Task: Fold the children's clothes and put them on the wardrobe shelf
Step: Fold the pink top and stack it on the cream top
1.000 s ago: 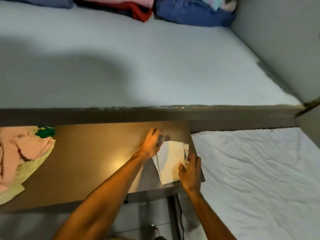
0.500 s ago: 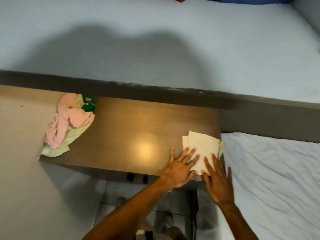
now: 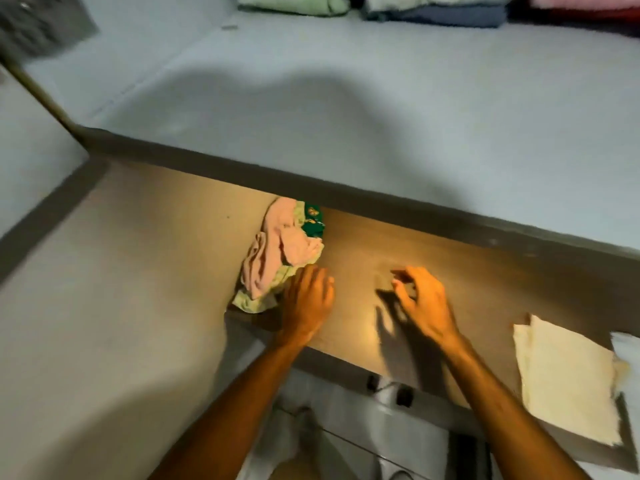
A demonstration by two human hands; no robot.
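both hands over the brown surface (image 3: 433,251), one at the unfolded clothes

left hand (image 3: 306,304) sits at the near edge of the crumpled pile (image 3: 277,258) of pink, pale green and dark green kids' clothes, fingers together and curled down, can't tell if it's actually gripping. right hand (image 3: 424,301) hovers mid-surface, fingers loosely spread, holding nothing. the folded cream piece (image 3: 568,379) lies flat at the right end, well apart from both hands. more folded stacks (image 3: 436,10) sit at the back of the shelf above.
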